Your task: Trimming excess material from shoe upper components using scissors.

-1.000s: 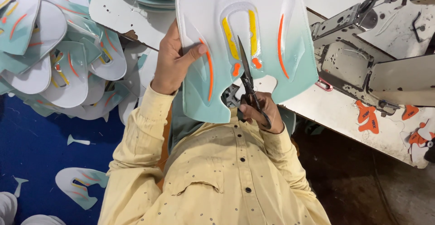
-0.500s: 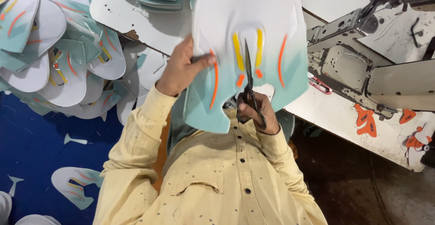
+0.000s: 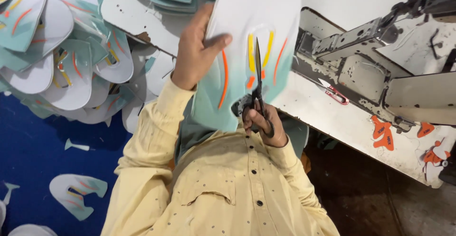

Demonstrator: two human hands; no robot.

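Observation:
My left hand (image 3: 197, 51) grips the left edge of a white and teal shoe-upper panel (image 3: 251, 13) with yellow and orange stripes, holding it up in front of me. My right hand (image 3: 263, 122) holds black scissors (image 3: 258, 81) by the handles. The blades point up and lie against the panel's middle, between the two yellow stripes. I wear a pale yellow long-sleeved shirt (image 3: 213, 184).
A large heap of matching cut panels (image 3: 61, 55) lies at the left, partly on a white table (image 3: 137, 17). A grey sewing machine (image 3: 380, 60) stands on the white table at the right, with orange scraps (image 3: 384, 134) near its edge. Loose panels (image 3: 78, 193) lie on the blue floor.
The panel has shifted right and turned narrower toward me. My left hand has moved up its edge, and the scissors have risen higher along the yellow stripes.

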